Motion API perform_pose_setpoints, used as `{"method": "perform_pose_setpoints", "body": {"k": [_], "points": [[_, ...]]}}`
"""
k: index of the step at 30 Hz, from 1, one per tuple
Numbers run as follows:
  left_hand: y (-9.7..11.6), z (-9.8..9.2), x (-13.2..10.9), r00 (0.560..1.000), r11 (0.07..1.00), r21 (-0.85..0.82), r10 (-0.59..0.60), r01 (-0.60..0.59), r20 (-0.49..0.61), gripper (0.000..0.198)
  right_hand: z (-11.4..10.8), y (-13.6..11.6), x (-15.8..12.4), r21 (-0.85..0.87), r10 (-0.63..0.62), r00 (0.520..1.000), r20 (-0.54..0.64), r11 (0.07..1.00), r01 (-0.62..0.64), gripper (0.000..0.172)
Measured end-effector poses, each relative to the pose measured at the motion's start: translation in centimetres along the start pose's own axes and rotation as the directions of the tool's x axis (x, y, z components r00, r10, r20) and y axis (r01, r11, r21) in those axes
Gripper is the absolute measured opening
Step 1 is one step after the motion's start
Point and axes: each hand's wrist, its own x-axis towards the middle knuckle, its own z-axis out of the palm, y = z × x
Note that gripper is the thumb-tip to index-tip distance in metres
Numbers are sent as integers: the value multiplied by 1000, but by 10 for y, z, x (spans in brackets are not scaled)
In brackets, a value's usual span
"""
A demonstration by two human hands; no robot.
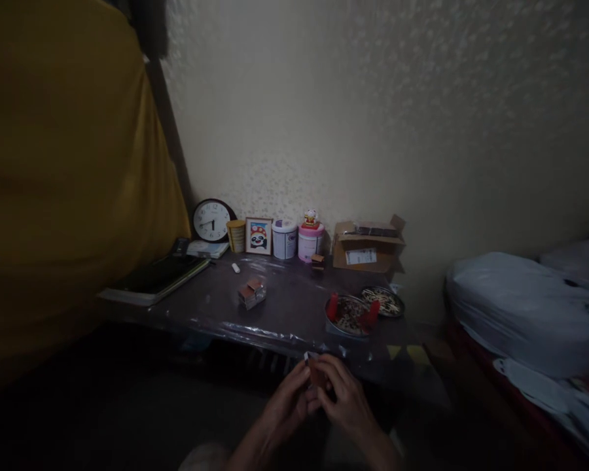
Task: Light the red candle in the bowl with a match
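My left hand (285,399) and my right hand (346,396) meet in front of the low table's near edge, both pinching a small reddish matchbox (315,374) with a pale end. Just beyond them on the table stands a round tin (347,316) with matchsticks inside and two red pieces at its rim. A second round dish (383,301) of matchsticks lies beside it. A small stack of matchboxes (252,292) rests mid-table.
The low table (275,314) is covered in clear plastic. Along the wall stand a clock (211,220), a framed picture (258,235), two canisters (297,241) and a cardboard box (368,247). A dark book (157,278) lies left; yellow cloth (63,183) hangs left; bedding (520,307) lies right.
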Motion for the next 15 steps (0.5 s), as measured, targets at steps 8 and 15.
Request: {"method": "perform_pose_setpoints", "body": {"k": [8, 15], "points": [[3, -2, 1, 990, 991, -47, -126, 123, -57, 27, -16, 6, 10, 232, 172, 985, 12, 958, -170, 13], [4, -6, 4, 961, 969, -57, -247, 242, -128, 33, -16, 4, 9, 295, 205, 972, 118, 927, -231, 17]]}}
